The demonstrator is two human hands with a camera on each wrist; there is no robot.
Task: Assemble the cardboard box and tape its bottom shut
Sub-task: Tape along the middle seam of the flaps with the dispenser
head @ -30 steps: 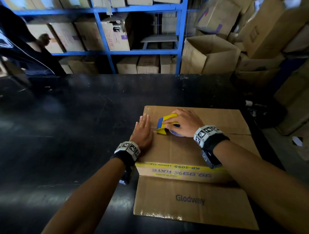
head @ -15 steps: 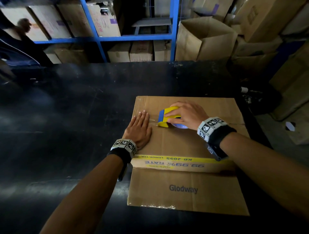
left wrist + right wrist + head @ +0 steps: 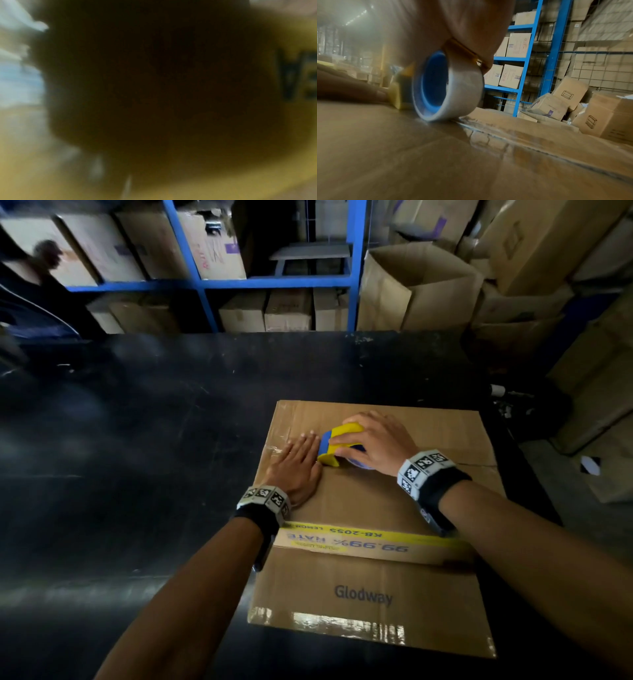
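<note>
A brown cardboard box (image 3: 373, 501) stands bottom-up on the black table (image 3: 154, 440), its flaps folded together along a centre seam (image 3: 476, 464). My right hand (image 3: 376, 444) grips a yellow and blue tape dispenser (image 3: 337, 444) whose clear tape roll (image 3: 447, 86) rests on the seam (image 3: 530, 138). My left hand (image 3: 296, 467) lies flat on the box top at its left end, fingers straight, touching the dispenser's front. A short length of clear tape (image 3: 277, 446) shines at the left edge. The left wrist view is dark and blurred.
A loose box flap (image 3: 370, 601) printed Glodway lies flat towards me. Blue shelving (image 3: 356, 268) full of cartons stands behind the table. Open and stacked cartons (image 3: 418, 285) crowd the right side. A person (image 3: 37, 278) stands at the far left.
The dispenser and my right hand have slid a little to the right along the seam; my left hand stays pressed at the left end. The head view dipped, then steadied.
</note>
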